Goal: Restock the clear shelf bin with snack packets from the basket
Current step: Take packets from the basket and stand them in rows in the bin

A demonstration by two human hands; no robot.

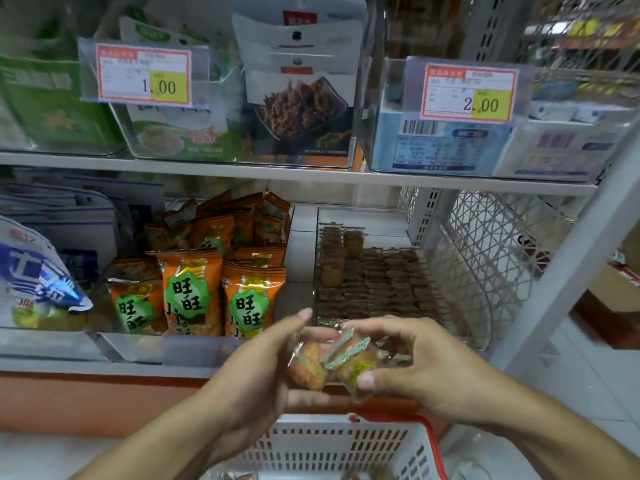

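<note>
Above the white basket (322, 448), both hands meet in front of the clear shelf bin (460, 289): the left hand (256, 372) and right hand (415, 358) each pinch small snack packets (332, 365), apparently squaring them into a bundle so they can join the brown packets already rowed inside the bin.

Two hands, the left hand (256, 372) and right hand (415, 362), hold two snack packets (332, 365) above one basket (332, 445), before one clear bin (478, 271), two price tags (143, 76), and three front-row orange bags (194, 292).
</note>
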